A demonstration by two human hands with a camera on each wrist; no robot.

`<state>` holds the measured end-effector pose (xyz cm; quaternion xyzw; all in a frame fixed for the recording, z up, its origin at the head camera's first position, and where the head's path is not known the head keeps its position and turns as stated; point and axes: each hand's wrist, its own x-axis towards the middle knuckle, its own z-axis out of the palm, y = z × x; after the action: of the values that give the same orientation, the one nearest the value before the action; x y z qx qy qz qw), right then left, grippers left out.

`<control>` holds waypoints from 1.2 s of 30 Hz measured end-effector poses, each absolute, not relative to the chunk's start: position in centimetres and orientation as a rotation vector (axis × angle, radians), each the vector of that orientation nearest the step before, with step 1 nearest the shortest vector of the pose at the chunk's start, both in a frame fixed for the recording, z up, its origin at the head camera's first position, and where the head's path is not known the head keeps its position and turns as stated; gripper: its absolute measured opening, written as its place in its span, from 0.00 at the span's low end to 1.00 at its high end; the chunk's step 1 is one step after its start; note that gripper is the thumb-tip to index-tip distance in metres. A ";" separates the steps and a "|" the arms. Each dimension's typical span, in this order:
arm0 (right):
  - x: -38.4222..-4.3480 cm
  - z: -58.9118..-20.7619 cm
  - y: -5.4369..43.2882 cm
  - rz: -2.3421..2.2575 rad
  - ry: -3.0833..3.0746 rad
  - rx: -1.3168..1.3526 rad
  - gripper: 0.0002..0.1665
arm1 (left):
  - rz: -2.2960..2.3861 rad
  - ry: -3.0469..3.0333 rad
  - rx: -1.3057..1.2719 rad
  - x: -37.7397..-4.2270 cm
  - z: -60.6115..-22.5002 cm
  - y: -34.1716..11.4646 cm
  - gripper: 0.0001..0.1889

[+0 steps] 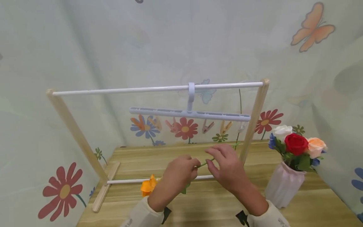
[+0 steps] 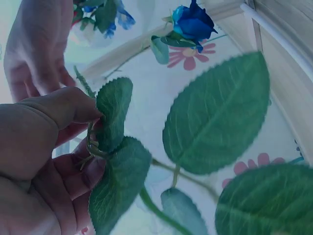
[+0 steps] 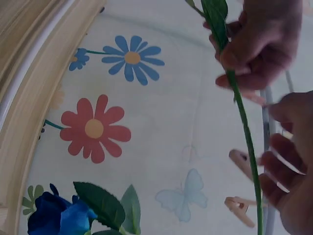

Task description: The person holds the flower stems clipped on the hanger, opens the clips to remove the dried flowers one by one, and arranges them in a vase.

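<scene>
My left hand [image 1: 180, 173] pinches the green stem [image 3: 248, 132] of an artificial flower with an orange bloom [image 1: 148, 186]. The bloom sits to the left of that wrist, and serrated leaves [image 2: 217, 115] spread beside the fingers in the left wrist view. Along the stem's bare end, my right hand [image 1: 228, 167] has its thumb and fingers spread apart with the stem between or in front of them; contact is hard to tell. A blue rose [image 3: 58, 215] shows in both wrist views; in the head view it is hidden.
A pale blue hanger [image 1: 170, 112] with several small clips [image 1: 226, 127] hangs from the white rail [image 1: 119, 90] of a wooden rack. An upright stem [image 1: 240, 101] stands by its right end. A pleated vase [image 1: 285, 184] of mixed roses is at right on the wooden table [image 1: 317, 201].
</scene>
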<state>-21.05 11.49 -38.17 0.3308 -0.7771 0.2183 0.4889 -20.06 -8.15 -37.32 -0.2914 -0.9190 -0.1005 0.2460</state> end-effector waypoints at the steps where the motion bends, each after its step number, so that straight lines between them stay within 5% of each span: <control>1: -20.9 -38.2 11.3 0.489 -1.935 0.833 0.16 | -0.251 -2.488 -0.793 -20.0 -37.3 -8.0 0.05; 36: -19.1 -40.0 10.5 0.202 -2.288 0.642 0.09 | 0.000 -2.336 -0.698 -19.8 -38.4 -5.7 0.05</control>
<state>-19.11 10.52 -39.98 0.2500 -0.8914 0.0785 0.3696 -19.76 -5.72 -38.39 -0.2688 -0.8995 -0.0001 0.3445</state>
